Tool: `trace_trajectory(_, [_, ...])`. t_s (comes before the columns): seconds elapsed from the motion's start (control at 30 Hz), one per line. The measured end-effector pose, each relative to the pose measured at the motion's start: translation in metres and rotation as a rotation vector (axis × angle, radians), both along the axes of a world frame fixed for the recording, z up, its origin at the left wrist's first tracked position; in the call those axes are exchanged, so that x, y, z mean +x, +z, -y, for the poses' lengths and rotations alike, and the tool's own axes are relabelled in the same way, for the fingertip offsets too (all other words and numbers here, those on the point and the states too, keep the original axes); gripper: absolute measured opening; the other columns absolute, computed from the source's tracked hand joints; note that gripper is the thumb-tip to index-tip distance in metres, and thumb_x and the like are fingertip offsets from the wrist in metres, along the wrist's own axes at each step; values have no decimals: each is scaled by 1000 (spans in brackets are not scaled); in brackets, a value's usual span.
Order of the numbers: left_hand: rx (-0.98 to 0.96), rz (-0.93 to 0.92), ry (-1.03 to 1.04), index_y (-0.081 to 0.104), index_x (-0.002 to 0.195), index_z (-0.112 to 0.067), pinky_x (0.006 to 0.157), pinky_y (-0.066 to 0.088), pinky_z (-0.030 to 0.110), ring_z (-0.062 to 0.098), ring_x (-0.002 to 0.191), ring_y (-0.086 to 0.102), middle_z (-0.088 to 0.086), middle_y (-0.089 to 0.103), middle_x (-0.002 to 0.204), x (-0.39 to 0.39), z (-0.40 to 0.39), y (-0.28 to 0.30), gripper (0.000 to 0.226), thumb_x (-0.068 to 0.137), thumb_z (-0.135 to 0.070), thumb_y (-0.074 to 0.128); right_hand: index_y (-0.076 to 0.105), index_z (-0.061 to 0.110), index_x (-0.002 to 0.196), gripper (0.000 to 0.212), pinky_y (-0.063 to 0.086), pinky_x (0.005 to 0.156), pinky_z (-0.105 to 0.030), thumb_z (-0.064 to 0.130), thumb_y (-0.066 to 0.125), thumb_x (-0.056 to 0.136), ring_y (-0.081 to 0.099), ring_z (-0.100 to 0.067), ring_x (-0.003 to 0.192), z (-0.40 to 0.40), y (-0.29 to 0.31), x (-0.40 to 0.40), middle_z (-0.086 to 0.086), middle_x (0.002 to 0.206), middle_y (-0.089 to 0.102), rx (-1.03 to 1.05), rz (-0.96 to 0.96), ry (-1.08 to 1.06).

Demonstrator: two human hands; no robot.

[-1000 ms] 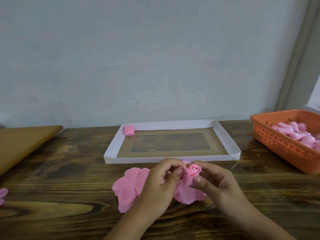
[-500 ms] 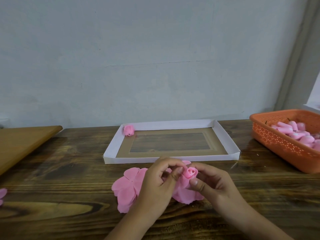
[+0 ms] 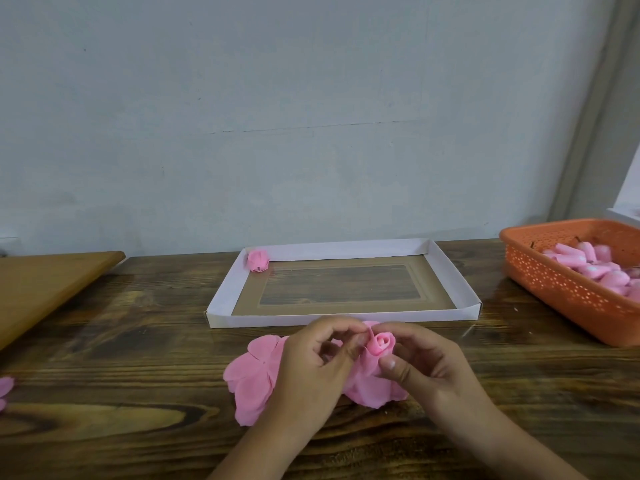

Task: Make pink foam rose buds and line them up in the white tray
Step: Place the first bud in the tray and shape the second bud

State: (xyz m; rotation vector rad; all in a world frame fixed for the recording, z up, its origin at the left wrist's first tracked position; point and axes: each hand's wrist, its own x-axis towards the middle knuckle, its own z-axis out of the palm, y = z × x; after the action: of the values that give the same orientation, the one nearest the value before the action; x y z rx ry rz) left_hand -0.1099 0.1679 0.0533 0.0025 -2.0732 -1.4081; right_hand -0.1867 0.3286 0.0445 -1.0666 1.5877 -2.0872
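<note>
The person works at a dark wooden table (image 3: pixel 104 341), with both hands close together just in front of the white tray (image 3: pixel 450 271). The left hand (image 3: pixel 311 372) pinches the edge of a pink petal between thumb and forefinger and presses it against the half-made rose bud (image 3: pixel 381 342). The right hand (image 3: pixel 426 365) holds this bud from the other side — its thumb lies on the lower part, the fingers curl behind it. Under the hands, flat pink foam petals (image 3: pixel 252 372) are spread on the table. One finished rose bud (image 3: pixel 258 260) sits in the far left corner of the tray, touching the wall; the tray's floor is brown with a clear window. On the right stands an orange basket (image 3: pixel 554 289) — it contains pink foam pieces (image 3: pixel 595 268). A lighter wooden board (image 3: pixel 45 285) lies at the left.
</note>
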Motion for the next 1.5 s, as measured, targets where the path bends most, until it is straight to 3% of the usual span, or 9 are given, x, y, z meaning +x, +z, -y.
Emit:
trace_trajectory(0.1, [-45,-7,-17,72,98,-52,76,56,20,8,98,68,-19,73,99,1,-2,3,11,95,-43,65,63,6,122,40,59,82,-29,3,66,82,72,-27,104,1,-1,-1,-12,113,75,-24,8,-9])
trace_trajectory(0.23, [-113,-5,-46,71,102,-52,83,50,14,7,106,64,-19,67,105,0,-2,2,33,99,-21,60,61,6,123,42,58,84,-27,4,67,82,72,-24,107,2,0,0,-11,114,75,-32,8,-8])
trace_trajectory(0.43, [-52,17,-102,75,106,-37,89,49,19,13,109,62,-15,63,106,-1,-1,-1,24,99,-31,53,66,10,119,37,57,80,-23,3,65,83,73,-20,103,2,2,2,-7,113,76,-44,-22,-24])
trace_trajectory(0.63, [-49,61,-152,75,113,-39,91,53,24,12,114,60,-16,61,110,-1,0,0,26,98,-35,55,72,29,119,41,58,80,-23,5,62,87,73,-20,103,1,6,2,-3,114,76,-41,-67,-7])
trace_trajectory(0.9, [-10,16,-27,71,98,-41,81,58,34,14,99,67,-14,71,100,-3,2,-2,12,89,-40,64,70,10,120,30,62,82,-41,7,62,91,72,-28,102,-3,3,-1,-11,109,76,47,-65,-29])
trace_trajectory(1.03, [-29,26,-52,72,107,-45,86,56,26,10,108,65,-18,71,107,-2,1,-2,18,99,-33,60,73,17,109,23,61,77,-34,8,64,89,73,-28,96,-2,3,-1,-13,104,76,15,-41,-29])
trace_trajectory(1.17, [-41,34,-78,71,110,-48,87,55,21,8,112,64,-21,69,112,0,0,1,27,94,-31,58,73,20,107,24,60,80,-32,7,64,89,73,-28,97,-2,4,-2,-13,106,76,-3,-56,-20])
trace_trajectory(1.3, [-16,18,-76,73,107,-43,84,57,26,12,109,65,-18,70,109,0,0,3,18,90,-47,69,72,18,109,24,60,81,-31,6,62,90,73,-28,99,-2,5,-2,-13,106,75,-11,-56,-15])
trace_trajectory(1.5, [6,-23,-79,77,94,-38,80,59,39,15,98,68,-11,72,99,-1,5,4,9,87,-36,73,67,3,112,23,61,83,-38,4,63,89,72,-33,99,-2,2,-2,-17,108,74,-23,-26,-12])
